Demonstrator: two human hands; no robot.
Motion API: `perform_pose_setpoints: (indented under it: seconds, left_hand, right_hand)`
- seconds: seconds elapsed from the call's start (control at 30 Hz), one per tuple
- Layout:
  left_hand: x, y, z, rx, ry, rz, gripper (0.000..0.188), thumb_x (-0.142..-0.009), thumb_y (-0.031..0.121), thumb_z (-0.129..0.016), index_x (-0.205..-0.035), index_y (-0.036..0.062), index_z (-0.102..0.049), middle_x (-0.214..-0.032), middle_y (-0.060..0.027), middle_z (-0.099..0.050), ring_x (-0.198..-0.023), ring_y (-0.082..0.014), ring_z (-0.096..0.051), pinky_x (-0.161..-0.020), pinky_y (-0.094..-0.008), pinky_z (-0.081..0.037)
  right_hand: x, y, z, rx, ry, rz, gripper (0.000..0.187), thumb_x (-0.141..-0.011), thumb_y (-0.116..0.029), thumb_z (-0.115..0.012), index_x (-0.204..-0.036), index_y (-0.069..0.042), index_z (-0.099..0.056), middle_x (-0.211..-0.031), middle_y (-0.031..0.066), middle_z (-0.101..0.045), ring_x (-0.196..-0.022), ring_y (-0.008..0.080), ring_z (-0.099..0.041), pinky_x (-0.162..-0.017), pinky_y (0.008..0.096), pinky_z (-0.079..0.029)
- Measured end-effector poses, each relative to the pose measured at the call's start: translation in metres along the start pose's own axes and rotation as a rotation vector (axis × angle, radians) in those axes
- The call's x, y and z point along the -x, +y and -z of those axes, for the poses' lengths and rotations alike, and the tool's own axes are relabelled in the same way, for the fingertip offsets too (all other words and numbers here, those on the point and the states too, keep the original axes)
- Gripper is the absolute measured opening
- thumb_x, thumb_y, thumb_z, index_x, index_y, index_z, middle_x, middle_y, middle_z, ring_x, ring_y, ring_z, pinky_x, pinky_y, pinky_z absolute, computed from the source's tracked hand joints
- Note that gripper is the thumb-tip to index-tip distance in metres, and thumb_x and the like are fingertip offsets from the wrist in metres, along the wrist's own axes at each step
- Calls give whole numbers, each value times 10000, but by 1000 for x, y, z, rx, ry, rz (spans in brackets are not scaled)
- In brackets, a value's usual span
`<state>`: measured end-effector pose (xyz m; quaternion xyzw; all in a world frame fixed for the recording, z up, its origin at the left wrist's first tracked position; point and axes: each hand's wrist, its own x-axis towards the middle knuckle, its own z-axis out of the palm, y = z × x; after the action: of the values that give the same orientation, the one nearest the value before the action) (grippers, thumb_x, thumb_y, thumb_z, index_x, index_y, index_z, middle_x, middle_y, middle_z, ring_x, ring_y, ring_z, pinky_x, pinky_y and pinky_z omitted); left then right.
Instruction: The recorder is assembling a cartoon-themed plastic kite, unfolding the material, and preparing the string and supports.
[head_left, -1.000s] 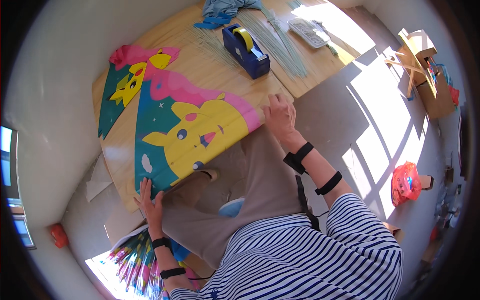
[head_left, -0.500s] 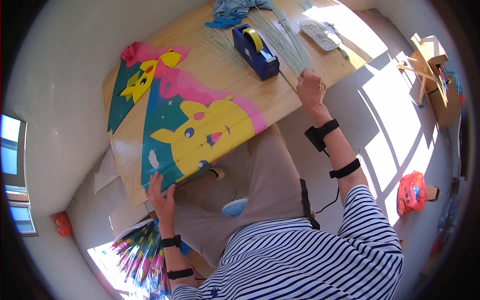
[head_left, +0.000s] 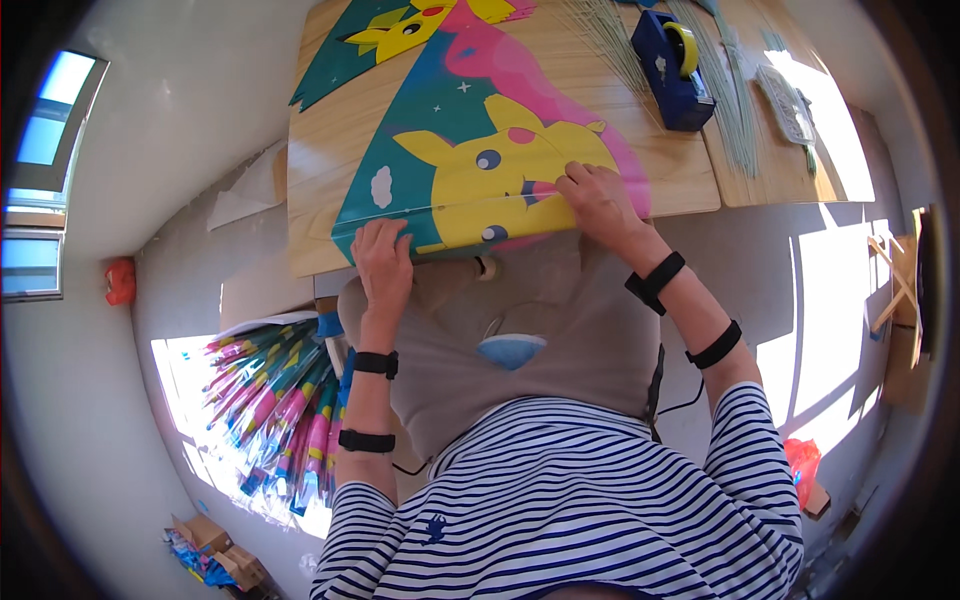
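A printed kite sheet [head_left: 470, 175], green and pink with a big yellow cartoon face, lies at the table's near edge. Across its lower part runs a thin pale rod [head_left: 470, 205]. My left hand [head_left: 382, 262] is closed at the rod's left end, fingertips down on the sheet's green corner. Farther right, my right hand [head_left: 605, 210] pinches the rod over the yellow face; its fingertips partly hide the rod there. A second such sheet [head_left: 370, 45] lies beyond, at the far left.
On the wooden table [head_left: 690, 185], a blue tape dispenser [head_left: 675, 85] with yellow tape stands behind the sheet. Several thin pale sticks [head_left: 725, 110] lie around it, and a clear tray [head_left: 785, 105] is farther right. Wrapped colourful bundles [head_left: 280, 405] lie down at my left.
My right hand has come from the sticks at the right to the sheet, and a thin rod now lies across it. My left hand has curled at the sheet's corner. The view has shifted.
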<state>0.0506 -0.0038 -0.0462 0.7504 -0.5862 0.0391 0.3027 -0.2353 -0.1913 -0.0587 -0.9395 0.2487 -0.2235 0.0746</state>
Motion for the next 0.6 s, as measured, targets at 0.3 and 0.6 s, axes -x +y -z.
perform_pose_setpoints:
  seconds: [0.3,0.6]
  left_hand:
    - [-14,-28,-25,-65,25,72,160,-781,39,-714,-923,96,-668,-947,-61,-575,-994,-295,-548,-863,-432,-395]
    - [-31,-29,-32,-74,-46,55,107,-774,49,-718,-833,114,-656,-918,-44,-567,-973,-278,-546,-840,-431,-383]
  right_hand:
    - [4,10,5,19,-46,-20,66,-758,0,-584,-803,-45,-571,-827,128,-561,-808,336,-609,-685,445,-490]
    - [2,11,8,-19,-55,-32,81,-752,7,-570,-809,-50,-581,-825,123,-567,-807,336,-614,-677,449,-493]
